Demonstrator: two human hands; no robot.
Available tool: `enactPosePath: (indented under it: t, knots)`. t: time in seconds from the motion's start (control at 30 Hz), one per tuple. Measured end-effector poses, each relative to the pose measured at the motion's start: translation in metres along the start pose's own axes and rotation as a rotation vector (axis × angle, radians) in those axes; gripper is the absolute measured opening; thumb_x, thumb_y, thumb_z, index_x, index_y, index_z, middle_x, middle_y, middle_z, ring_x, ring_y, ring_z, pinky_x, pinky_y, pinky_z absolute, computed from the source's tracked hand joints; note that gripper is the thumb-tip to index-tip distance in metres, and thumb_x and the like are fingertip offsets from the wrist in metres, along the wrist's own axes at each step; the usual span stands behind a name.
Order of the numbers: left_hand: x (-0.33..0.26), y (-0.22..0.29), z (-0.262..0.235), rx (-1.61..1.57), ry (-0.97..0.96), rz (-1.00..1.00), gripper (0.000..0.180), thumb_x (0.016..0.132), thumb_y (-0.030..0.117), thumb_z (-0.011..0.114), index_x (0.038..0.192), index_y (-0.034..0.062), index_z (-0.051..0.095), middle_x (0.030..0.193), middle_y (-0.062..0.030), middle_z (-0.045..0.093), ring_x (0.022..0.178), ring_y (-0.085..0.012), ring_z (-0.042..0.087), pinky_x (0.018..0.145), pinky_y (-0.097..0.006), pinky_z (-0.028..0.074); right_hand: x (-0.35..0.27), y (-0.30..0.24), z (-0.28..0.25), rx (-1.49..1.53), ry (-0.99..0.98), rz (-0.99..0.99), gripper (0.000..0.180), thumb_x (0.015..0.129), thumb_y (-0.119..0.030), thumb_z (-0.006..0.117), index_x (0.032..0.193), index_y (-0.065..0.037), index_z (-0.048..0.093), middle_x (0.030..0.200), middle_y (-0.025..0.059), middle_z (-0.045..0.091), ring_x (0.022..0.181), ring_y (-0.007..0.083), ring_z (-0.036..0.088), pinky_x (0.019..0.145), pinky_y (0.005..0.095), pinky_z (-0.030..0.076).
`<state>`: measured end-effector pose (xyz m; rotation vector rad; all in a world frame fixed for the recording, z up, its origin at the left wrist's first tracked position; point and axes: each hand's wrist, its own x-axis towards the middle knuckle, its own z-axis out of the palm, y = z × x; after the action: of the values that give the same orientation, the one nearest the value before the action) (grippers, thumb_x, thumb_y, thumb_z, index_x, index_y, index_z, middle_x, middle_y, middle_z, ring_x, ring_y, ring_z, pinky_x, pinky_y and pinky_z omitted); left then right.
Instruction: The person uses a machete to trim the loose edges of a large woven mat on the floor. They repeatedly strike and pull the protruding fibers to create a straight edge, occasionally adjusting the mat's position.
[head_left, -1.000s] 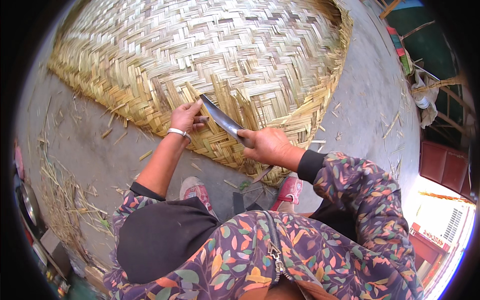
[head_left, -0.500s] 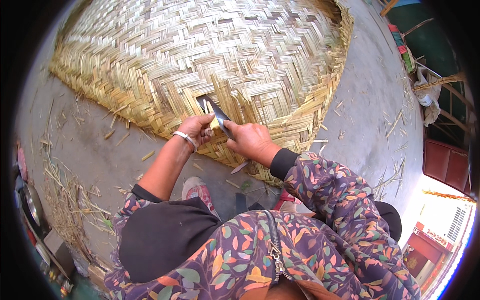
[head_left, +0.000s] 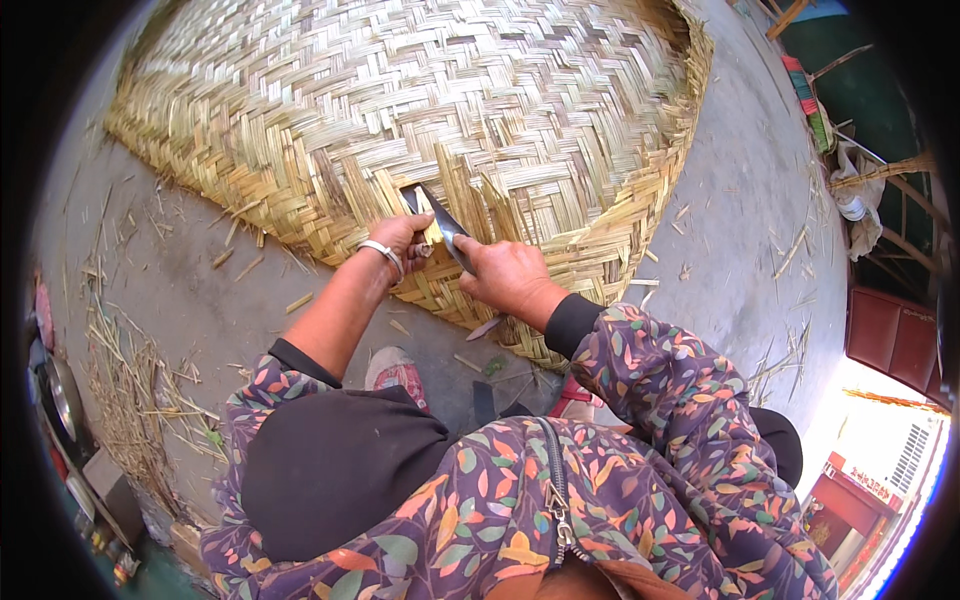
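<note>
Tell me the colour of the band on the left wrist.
White or silvery bracelet, clearest in the head view.

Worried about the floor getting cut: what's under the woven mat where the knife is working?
The woven mat lies on grey concrete floor. Under the knife only mat strips show; the floor beneath is covered.

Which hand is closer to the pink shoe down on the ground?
The left. The left hand is up on the woven mat's edge, almost straight above the pink shoe. The right hand, holding the knife, sits farther over to the shoe's right.
</note>
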<state>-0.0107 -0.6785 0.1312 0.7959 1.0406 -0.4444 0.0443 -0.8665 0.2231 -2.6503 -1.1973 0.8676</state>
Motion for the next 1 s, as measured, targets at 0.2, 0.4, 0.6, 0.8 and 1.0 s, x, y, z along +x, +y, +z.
enactPosePath:
  t: [0.2, 0.4, 0.6, 0.8, 1.0]
  knots:
    - [0.002, 0.012, -0.003, -0.013, 0.257, 0.219, 0.03, 0.09, 0.036, 0.07, 0.079, 0.0121, 0.056, 0.06, -0.0005, 0.055, 0.045, -0.0126, 0.054, 0.039, -0.03, 0.04, 0.007, -0.013, 0.001, -0.006, 0.006, 0.007, 0.054, 0.08, -0.035, 0.065, 0.131, -0.022, 0.057, 0.084, 0.0145, 0.071, 0.078, 0.0349, 0.069, 0.07, 0.0476, 0.055]
    - [-0.033, 0.035, -0.034, 0.491, 0.243, 0.3, 0.046, 0.082, 0.045, 0.078, 0.082, 0.0001, 0.067, 0.071, -0.0109, 0.068, 0.051, -0.0159, 0.062, 0.047, -0.036, 0.048, 0.012, -0.035, -0.007, -0.03, 0.035, -0.015, 0.053, 0.08, -0.034, 0.064, 0.131, -0.02, 0.057, 0.08, 0.0145, 0.07, 0.076, 0.0344, 0.069, 0.067, 0.0474, 0.054]
    - [-0.036, 0.022, -0.032, 1.176, 0.435, 0.673, 0.05, 0.078, 0.055, 0.075, 0.079, 0.0053, 0.067, 0.073, -0.0158, 0.068, 0.066, -0.0302, 0.067, 0.061, -0.042, 0.052, -0.006, -0.025, -0.026, -0.12, -0.022, -0.062, 0.048, 0.082, -0.03, 0.06, 0.128, -0.016, 0.059, 0.073, 0.0155, 0.068, 0.068, 0.034, 0.068, 0.061, 0.0479, 0.053]
    - [-0.022, 0.007, -0.038, 1.394, 0.558, 0.756, 0.055, 0.08, 0.063, 0.067, 0.073, 0.0081, 0.061, 0.074, -0.0165, 0.067, 0.072, -0.0358, 0.066, 0.064, -0.045, 0.051, -0.078, -0.003, -0.081, -0.254, -0.224, -0.068, 0.024, 0.08, -0.024, 0.06, 0.099, -0.011, 0.06, 0.07, 0.0143, 0.066, 0.067, 0.0346, 0.067, 0.06, 0.0481, 0.052]
    - [-0.009, 0.001, -0.024, 0.843, 0.43, 0.823, 0.03, 0.09, 0.033, 0.069, 0.096, 0.0038, 0.067, 0.072, -0.0098, 0.066, 0.055, -0.0178, 0.063, 0.053, -0.033, 0.051, -0.124, 0.028, -0.123, 0.055, -0.2, -0.007, 0.056, 0.076, -0.02, 0.069, 0.132, -0.018, 0.058, 0.074, 0.0175, 0.065, 0.067, 0.0357, 0.067, 0.063, 0.0411, 0.054]
